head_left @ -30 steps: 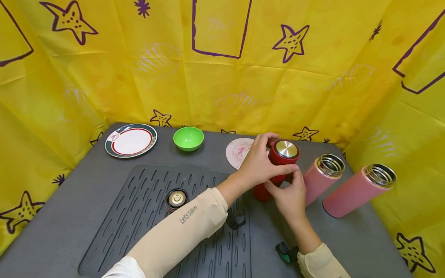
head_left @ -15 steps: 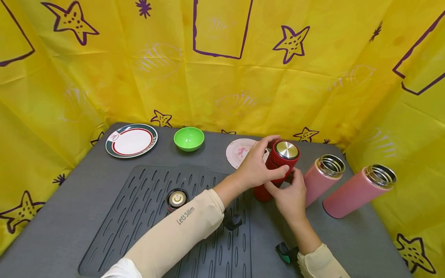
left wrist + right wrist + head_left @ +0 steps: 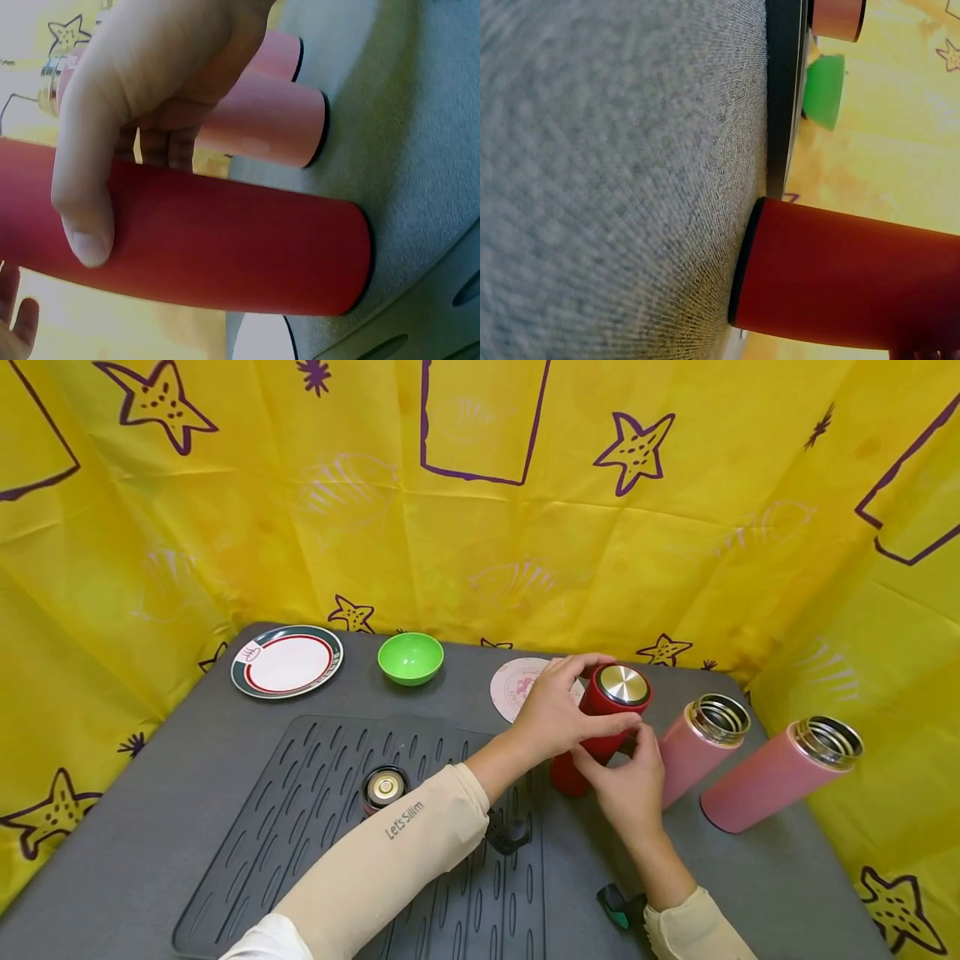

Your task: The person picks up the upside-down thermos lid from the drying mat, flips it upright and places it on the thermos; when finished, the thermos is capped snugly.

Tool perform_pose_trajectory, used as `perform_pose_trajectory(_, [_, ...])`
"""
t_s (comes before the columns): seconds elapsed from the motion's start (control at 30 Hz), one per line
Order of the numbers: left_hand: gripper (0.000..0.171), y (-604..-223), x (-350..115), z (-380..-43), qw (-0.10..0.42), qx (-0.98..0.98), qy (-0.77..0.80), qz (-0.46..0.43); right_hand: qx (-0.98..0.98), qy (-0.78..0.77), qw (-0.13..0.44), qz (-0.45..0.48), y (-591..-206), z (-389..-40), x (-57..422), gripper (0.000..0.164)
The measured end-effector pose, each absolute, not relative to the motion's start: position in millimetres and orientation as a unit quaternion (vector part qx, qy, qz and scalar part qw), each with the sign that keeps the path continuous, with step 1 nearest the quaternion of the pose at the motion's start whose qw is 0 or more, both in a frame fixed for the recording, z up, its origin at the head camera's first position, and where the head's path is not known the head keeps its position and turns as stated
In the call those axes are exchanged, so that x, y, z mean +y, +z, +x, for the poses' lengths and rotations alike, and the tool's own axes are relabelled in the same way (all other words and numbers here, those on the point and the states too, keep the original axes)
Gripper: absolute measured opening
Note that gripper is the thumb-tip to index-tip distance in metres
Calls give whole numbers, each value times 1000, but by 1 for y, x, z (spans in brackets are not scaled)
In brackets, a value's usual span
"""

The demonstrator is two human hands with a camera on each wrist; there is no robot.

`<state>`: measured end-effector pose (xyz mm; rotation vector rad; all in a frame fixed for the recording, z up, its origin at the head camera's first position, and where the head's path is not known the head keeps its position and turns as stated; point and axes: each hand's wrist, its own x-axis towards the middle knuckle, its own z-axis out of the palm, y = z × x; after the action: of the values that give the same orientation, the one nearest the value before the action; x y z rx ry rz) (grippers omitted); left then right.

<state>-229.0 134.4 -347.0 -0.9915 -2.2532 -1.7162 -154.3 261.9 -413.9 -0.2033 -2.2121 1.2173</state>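
red is the bottle (image 3: 247,240) between both hands; it stands on the table (image 3: 150,827), inside the circle of the fingers. the left hand (image 3: 558,714) has its fingers partly spread and bent around the upper part, with the thumb across the front, below the steel-topped cap (image 3: 624,683). the right hand (image 3: 624,785) curls lower, its thumb laid on the body (the left wrist view shows this thumb well). i suppose the low grip keeps the bottle steady, while the high one sits where a turning would be most easy. right of the right fingers stand two pink bottles (image 3: 693,752), capless, probably set there to be near but not in the way. a loose cap (image 3: 386,787) lies on the mat (image 3: 315,810), well left of the fingers, inside facing up, perhaps to stay clean. just beyond the left fingers is a pink disc (image 3: 517,685); the bowl (image 3: 410,660) and plate (image 3: 288,662) are farther left, maybe for leaving working room.

compared with half a second ago, the left thumb reaches farther across the bottle, almost as one second ago; the right hand and the bottle keep their place.
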Motion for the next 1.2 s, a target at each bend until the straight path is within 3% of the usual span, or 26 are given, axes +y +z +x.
perform_pose_trajectory(0.27, [73,-348,129,-234,24,-736,-573,-360,-832,464,293,-80,-415,-154,260,65])
perform_pose_trajectory(0.43, [84,-349,137,-224,79,-762,-541,-347,-823,469,317,-57,-417,-155,261,62])
perform_pose_trajectory(0.63, [73,-350,138,-224,128,-768,-529,-337,-829,458,315,-63,-416,-156,261,62])
perform_pose_trajectory(1.03, [74,-350,129,-236,-5,-715,-583,-386,-829,462,305,-76,-415,-156,260,63])
perform_pose_trajectory(1.2, [84,-343,138,-224,2,-737,-591,-327,-824,466,319,-47,-416,-158,262,66])
